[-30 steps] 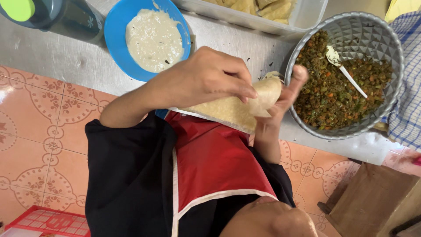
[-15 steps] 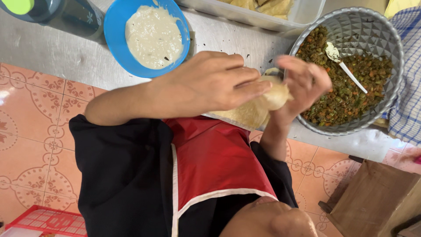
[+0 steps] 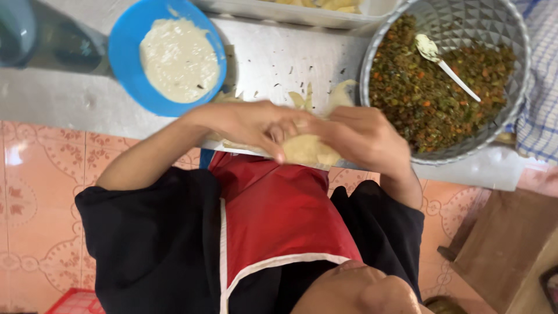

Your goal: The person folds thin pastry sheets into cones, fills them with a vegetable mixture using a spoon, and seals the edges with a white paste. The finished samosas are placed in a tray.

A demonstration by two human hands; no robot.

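Observation:
Both of my hands meet over the front edge of the metal counter (image 3: 279,58), closed on a pale, thin dough wrapper (image 3: 305,150). My left hand (image 3: 250,125) presses on it from the left with its fingers curled over the top. My right hand (image 3: 363,136) pinches it from the right. More pale wrapper sheets (image 3: 334,93) lie on the counter just behind my hands. A blue bowl (image 3: 125,64) of white paste sits at the back left. At the right stands a round metal bowl (image 3: 494,23) of chopped green and orange filling with a white spoon (image 3: 444,61) in it.
A clear tray (image 3: 290,13) with folded pastries runs along the counter's far edge. A dark bottle (image 3: 40,38) stands at the top left, a checked cloth (image 3: 543,87) at the far right. A wooden stool (image 3: 505,244) and a red crate (image 3: 75,302) stand on the patterned tile floor.
My right hand has come in from beside the metal bowl to meet my left hand. The wrapper has been folded smaller between them.

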